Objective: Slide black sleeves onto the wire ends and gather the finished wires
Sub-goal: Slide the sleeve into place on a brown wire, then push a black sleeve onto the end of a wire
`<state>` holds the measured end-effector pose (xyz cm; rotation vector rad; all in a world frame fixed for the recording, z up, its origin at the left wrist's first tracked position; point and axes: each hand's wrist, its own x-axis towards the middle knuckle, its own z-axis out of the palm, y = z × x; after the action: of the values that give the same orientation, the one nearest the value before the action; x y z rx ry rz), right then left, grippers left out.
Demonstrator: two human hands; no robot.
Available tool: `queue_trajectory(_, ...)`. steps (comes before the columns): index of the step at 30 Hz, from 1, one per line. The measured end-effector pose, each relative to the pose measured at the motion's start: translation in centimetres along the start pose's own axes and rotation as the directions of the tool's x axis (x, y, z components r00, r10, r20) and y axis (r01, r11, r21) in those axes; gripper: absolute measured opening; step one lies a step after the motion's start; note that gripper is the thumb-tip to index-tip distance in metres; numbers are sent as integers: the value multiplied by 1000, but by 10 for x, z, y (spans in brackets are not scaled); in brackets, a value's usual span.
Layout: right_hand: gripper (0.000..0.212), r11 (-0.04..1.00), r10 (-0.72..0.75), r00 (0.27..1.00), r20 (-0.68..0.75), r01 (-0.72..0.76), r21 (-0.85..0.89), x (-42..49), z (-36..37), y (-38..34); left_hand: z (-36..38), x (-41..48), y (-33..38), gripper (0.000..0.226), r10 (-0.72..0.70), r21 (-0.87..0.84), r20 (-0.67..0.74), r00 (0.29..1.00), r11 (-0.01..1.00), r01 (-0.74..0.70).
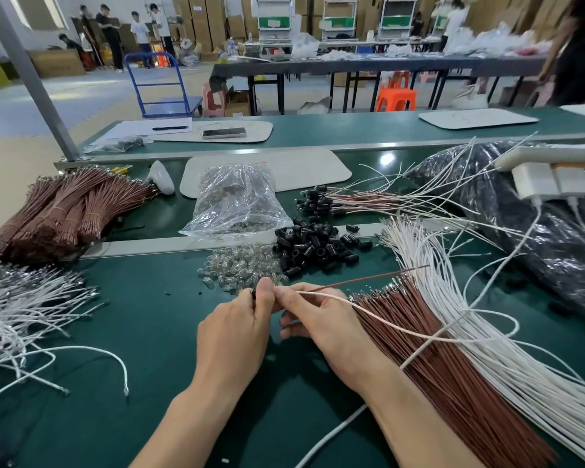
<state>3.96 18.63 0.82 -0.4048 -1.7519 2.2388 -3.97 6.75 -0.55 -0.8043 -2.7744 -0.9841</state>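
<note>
My left hand pinches a small black sleeve between thumb and fingers at the centre of the green table. My right hand pinches the ends of a white wire and a brown wire right against that sleeve. Just behind my hands lies a heap of loose black sleeves. Finished wires with black sleeves on their ends lie farther back. Bundles of brown wires and white wires fan out to the right of my right hand.
A pile of clear bulbs sits left of the sleeves, with a clear plastic bag behind it. Tied brown bundles and loose white wires lie at left. A black bag and chargers are at right.
</note>
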Motion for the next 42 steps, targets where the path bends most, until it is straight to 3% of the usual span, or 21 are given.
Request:
queue_trajectory(2,19,1000,2,1000,2,-2,-1,0,0,0,0,-1,0,82,-5,-48,-8,1000,999,5)
queue_trajectory(4,19,1000,-1,1000,7,1,-13,0,2,-1,-1,-1,0,67,-15,-259,-21,1000,966,9)
queue_trajectory(7,17,999,-22,1000,-17,23,38,0,4,-2,-4,0,2,44,-28,-569,-59,998,822,-11)
queue_trajectory(9,18,987,-25,998,-57,34,158,-1,2,-6,-10,3,0,37,-116,-703,-101,988,711,12)
queue_trajectory(12,15,946,-26,995,-98,56,319,-3,-5,-18,-25,11,-9,31,-254,-794,-167,953,607,22)
queue_trajectory(15,15,928,-42,992,-118,83,364,-6,-13,-35,-44,18,-24,29,-393,-884,-160,905,465,46)
queue_trajectory(18,18,928,-116,986,-116,149,342,-4,-28,-68,-64,23,-32,26,-376,-926,-121,919,375,32)
queue_trajectory(21,21,927,-251,963,-95,268,264,6,-49,-119,-75,32,-19,17,-208,-888,-107,972,459,1)
queue_trajectory(24,19,906,-370,921,-121,386,174,22,-69,-173,-75,61,16,12,-36,-786,-101,994,616,-57)
queue_trajectory(29,12,873,-383,854,-353,459,165,64,-129,-223,-47,142,87,16,176,-605,-44,983,779,-166)
queue_trajectory(32,15,924,-231,858,-459,341,172,97,-171,-211,-9,187,111,19,252,-443,-11,968,866,-231)
queue_trajectory(36,42,998,-22,876,-481,45,37,126,-209,-167,38,222,110,22,304,-155,103,947,945,-287)
queue_trajectory(39,44,989,8,863,-506,-82,-124,142,-220,-143,55,234,101,24,313,-28,132,941,950,-312)
queue_trajectory(42,51,954,34,839,-543,-189,-232,151,-222,-130,60,238,98,28,312,-25,143,939,950,-312)
